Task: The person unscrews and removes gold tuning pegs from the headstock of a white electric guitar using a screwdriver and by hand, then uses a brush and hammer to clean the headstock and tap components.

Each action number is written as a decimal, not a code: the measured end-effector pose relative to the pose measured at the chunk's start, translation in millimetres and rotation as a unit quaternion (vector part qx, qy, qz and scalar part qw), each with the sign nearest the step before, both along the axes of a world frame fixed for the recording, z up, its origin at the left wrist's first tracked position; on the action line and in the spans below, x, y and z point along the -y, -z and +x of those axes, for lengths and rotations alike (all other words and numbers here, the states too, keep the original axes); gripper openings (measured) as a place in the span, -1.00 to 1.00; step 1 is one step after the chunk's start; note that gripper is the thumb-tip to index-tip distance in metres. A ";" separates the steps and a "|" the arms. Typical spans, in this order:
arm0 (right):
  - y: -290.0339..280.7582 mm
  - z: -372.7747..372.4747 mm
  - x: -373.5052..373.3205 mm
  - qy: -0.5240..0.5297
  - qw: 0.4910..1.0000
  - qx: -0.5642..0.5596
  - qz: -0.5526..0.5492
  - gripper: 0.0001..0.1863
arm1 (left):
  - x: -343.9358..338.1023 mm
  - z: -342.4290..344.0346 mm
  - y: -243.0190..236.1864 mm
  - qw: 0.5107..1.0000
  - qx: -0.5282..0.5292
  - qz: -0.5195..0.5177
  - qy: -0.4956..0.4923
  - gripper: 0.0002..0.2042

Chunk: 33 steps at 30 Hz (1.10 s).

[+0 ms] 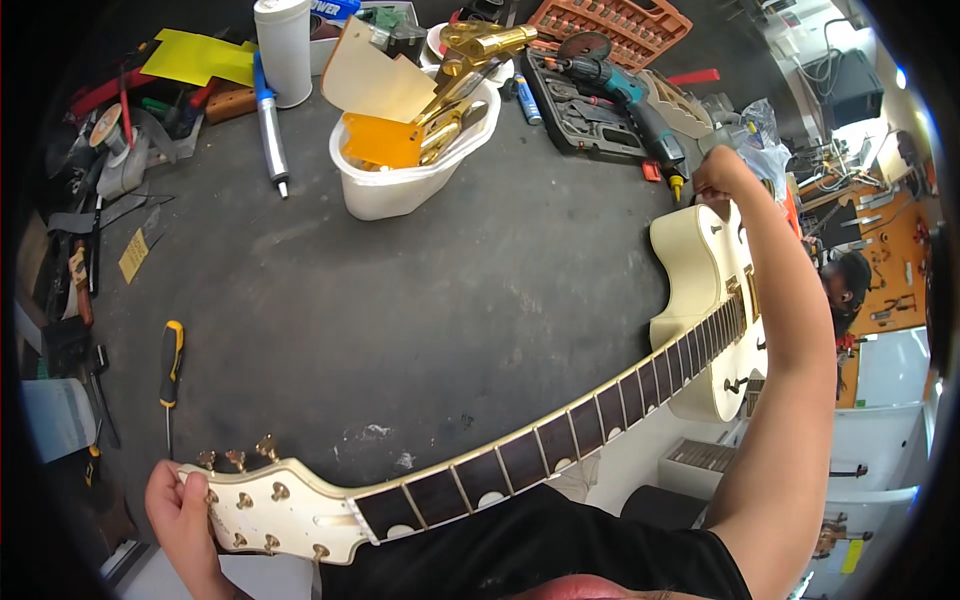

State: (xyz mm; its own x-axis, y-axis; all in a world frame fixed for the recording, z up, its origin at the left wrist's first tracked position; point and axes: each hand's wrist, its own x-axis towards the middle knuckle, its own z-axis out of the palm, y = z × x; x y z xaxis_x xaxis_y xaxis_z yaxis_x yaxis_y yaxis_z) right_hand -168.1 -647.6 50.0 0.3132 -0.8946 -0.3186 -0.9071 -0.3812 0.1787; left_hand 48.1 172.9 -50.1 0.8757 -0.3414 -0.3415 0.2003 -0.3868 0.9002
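Observation:
A cream electric guitar [690, 240] lies along the near right side of the workbench, its neck running down toward the left. No strings show over the dark fretboard [520, 455]. The headstock [265, 505] carries gold tuning posts. My left hand [185, 515] is closed around the tip of the headstock, thumb on its face. Out at the far end of the body, my right hand [722, 175] has its fingers curled at the guitar's edge; my forearm hides part of the body.
A white tub [375, 195] of gold parts stands at the back middle. Around it are a white canister [287, 60], a teal cordless drill [640, 105], and an open tool case [585, 125]. A yellow-black screwdriver [172, 365] lies left, near the headstock. A person [848, 280] is beyond.

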 end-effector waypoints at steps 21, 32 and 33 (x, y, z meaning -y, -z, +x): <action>-63.0 61.4 81.9 -0.048 0.979 0.068 -0.184 -0.90 | -18.2 7.5 11.1 1.000 -0.003 -0.025 0.015 -0.66; -58.2 66.5 70.0 -0.062 0.973 0.065 -0.210 -0.61 | -15.9 3.1 7.8 1.000 -0.004 -0.026 0.011 -0.72; -63.1 58.2 66.7 -0.058 0.973 0.068 -0.211 -0.61 | -10.9 4.3 11.3 1.000 0.013 -0.022 0.004 -0.74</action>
